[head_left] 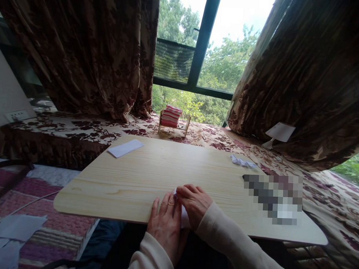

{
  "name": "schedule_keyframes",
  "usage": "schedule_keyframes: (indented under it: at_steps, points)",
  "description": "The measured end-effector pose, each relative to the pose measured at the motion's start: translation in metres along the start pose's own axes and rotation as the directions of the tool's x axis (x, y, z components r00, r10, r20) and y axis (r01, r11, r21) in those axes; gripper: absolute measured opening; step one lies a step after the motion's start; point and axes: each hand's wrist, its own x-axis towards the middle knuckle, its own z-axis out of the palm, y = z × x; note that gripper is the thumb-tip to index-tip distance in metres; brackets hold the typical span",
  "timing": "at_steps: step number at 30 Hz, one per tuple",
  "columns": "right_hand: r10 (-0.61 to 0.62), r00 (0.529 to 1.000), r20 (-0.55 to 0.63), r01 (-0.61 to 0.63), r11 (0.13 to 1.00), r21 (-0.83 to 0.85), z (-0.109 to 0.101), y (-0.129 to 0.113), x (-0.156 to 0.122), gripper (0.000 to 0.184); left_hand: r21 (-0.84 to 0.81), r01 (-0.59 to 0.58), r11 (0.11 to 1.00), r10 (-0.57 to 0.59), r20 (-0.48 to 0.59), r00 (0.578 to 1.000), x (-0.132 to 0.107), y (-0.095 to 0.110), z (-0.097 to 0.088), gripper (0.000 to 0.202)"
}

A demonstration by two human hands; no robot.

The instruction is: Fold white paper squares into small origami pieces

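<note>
Both my hands rest at the near edge of a light wooden table (130, 180). My left hand (164, 224) lies flat with its fingers stretched out, pressing on a small piece of white paper (184, 219). My right hand (195, 201) is curled over the same paper, its fingertips pinching the top edge. Most of the paper is hidden under the two hands.
A folded white sheet (126, 148) lies at the table's far left, crumpled white paper (242, 162) at the far right. A small wooden rack with red striped cloth (171, 117) stands on the windowsill. Loose white sheets (14, 232) lie on the floor at left.
</note>
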Motion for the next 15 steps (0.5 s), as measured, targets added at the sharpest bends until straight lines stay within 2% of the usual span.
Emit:
schedule_keyframes:
  at_steps: [9, 15]
  points:
    - [-0.017, 1.000, -0.001, 0.017, 0.999, 0.029, 0.0004, 0.0032, 0.0011, 0.023, -0.014, 0.034, 0.999, -0.034, 0.031, 0.999, 0.0030, 0.0003, -0.0072, 0.059]
    - [-0.024, 1.000, 0.021, 0.023, 0.999, 0.023, 0.0039, 0.0067, 0.0004, 0.029, -0.005, 0.041, 0.999, -0.041, -0.019, 0.999, 0.0025, 0.0012, -0.0034, 0.057]
